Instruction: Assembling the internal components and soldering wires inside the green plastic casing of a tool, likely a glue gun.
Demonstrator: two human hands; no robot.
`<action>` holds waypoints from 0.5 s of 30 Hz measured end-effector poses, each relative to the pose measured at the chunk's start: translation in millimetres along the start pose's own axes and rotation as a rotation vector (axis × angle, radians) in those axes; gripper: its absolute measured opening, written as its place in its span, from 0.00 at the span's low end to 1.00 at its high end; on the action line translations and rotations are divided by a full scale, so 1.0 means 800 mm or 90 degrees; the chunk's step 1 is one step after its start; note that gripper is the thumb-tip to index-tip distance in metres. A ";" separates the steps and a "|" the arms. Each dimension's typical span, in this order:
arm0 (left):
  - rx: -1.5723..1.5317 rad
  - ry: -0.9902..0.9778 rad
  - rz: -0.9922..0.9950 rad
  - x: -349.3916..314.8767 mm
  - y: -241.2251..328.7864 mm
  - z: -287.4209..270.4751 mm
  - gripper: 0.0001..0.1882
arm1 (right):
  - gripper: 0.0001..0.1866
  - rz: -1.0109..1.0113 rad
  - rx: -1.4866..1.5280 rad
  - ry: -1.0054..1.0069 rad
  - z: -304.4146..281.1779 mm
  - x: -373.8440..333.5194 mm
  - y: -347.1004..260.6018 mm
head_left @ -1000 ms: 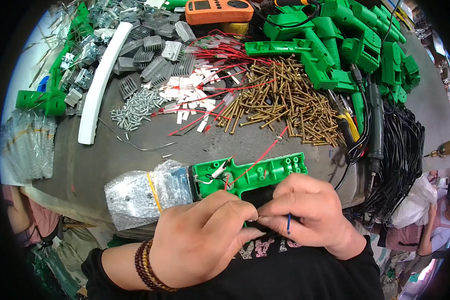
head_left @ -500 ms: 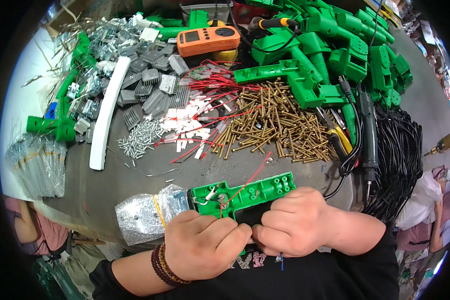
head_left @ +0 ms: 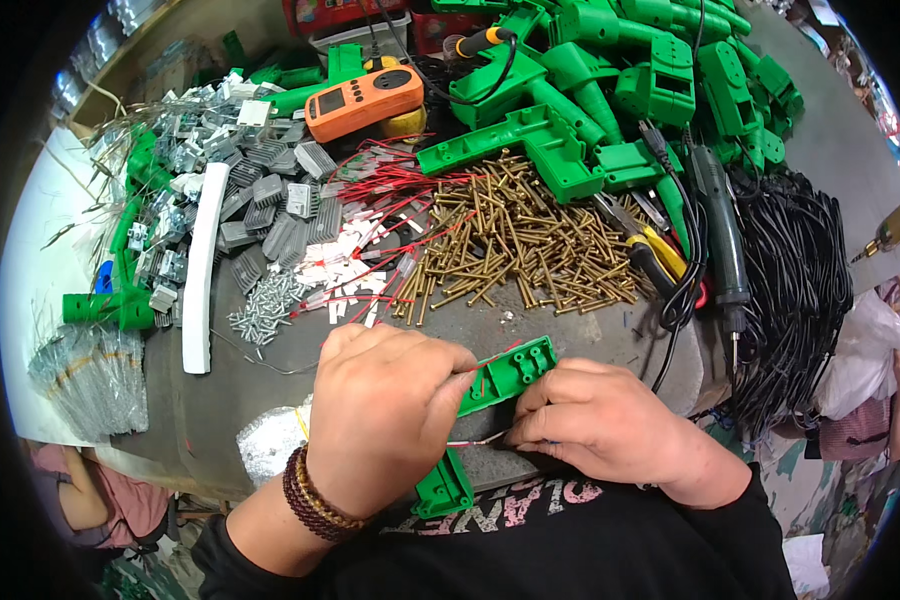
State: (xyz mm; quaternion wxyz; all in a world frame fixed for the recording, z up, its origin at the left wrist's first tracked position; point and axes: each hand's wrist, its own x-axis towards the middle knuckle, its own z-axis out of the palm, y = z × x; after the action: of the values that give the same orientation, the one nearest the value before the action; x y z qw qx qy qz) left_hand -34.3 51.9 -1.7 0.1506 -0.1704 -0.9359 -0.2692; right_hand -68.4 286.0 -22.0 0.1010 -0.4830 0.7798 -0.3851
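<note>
A green plastic housing half [head_left: 515, 374] lies open side up in front of me, its middle hidden behind my left hand [head_left: 382, 405]. Another green part [head_left: 444, 488] shows below that hand, near my shirt. The left fingers are pinched together over the housing, and a red wire [head_left: 500, 353] runs out from their tips. Beside the housing's right end, my right hand [head_left: 605, 420] is closed, thumb and fingertips on a thin pale-and-red wire [head_left: 480, 441] that stretches left toward the housing. A bubble-wrapped piece [head_left: 270, 442] lies left of my left wrist.
Brass screws [head_left: 530, 245], white connectors [head_left: 345, 262], small silver screws [head_left: 267, 305] and grey finned blocks [head_left: 288, 238] are heaped ahead. Behind are an orange meter [head_left: 365, 103] and piled green housings [head_left: 660, 85]. A soldering iron [head_left: 720, 225] and black cables [head_left: 790, 290] lie right.
My hands have moved apart, the left one up and leftward over the housing. A thin wire now shows stretched from my right fingertips. The whole view has shifted slightly.
</note>
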 end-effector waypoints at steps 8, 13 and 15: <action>-0.253 -0.021 -0.080 -0.008 -0.009 0.006 0.02 | 0.08 0.068 0.165 0.182 0.005 0.015 -0.007; -0.259 -0.031 -0.039 -0.015 -0.010 0.003 0.04 | 0.07 0.136 0.112 0.211 0.006 0.027 -0.024; -0.273 -0.032 -0.035 -0.014 -0.013 0.002 0.05 | 0.07 0.112 0.082 0.237 0.014 0.031 -0.019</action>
State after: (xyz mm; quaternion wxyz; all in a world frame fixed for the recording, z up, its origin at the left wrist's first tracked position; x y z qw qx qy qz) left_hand -28.5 41.9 -11.7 0.0801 -0.1796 -0.8649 -0.4619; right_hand -65.2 256.5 -13.9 0.0191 -0.3258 0.7979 -0.5067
